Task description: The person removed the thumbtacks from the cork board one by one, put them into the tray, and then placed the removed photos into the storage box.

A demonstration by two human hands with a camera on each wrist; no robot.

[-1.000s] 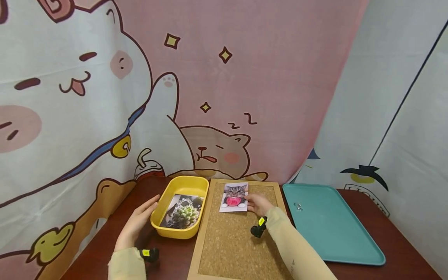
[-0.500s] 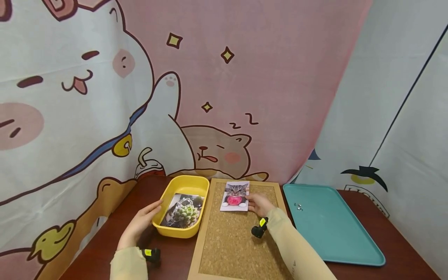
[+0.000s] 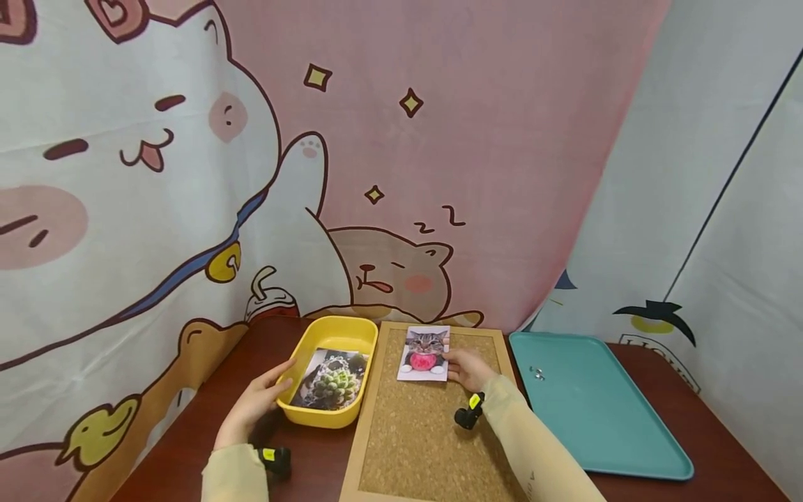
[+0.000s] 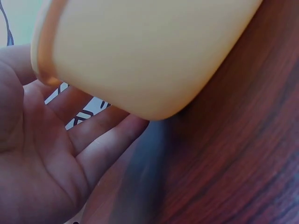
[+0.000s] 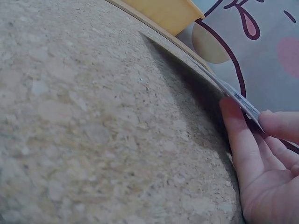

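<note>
A photo card of a cat with a red ball (image 3: 422,357) is over the upper part of the cork board (image 3: 433,432). My right hand (image 3: 469,369) pinches its right edge between thumb and fingers. In the right wrist view the card (image 5: 224,88) tilts up from the cork on the hand's side and casts a shadow. At the left, my left hand (image 3: 251,404) holds the near left rim of a yellow tub (image 3: 320,418). Its fingers lie along the outer wall in the left wrist view, the thumb partly hidden behind the rim. Photos with a succulent on top (image 3: 335,383) lie in the tub.
A teal tray (image 3: 615,411) stands right of the board, with several small shiny pieces (image 3: 537,373) near its left edge. Everything rests on a dark red wooden table (image 3: 301,464). A cartoon-printed cloth (image 3: 502,174) hangs behind.
My left hand has moved slightly right, from beside the tub onto its rim. My right hand keeps its pinch on the cat photo card, almost unmoved. The head view has shifted a little.
</note>
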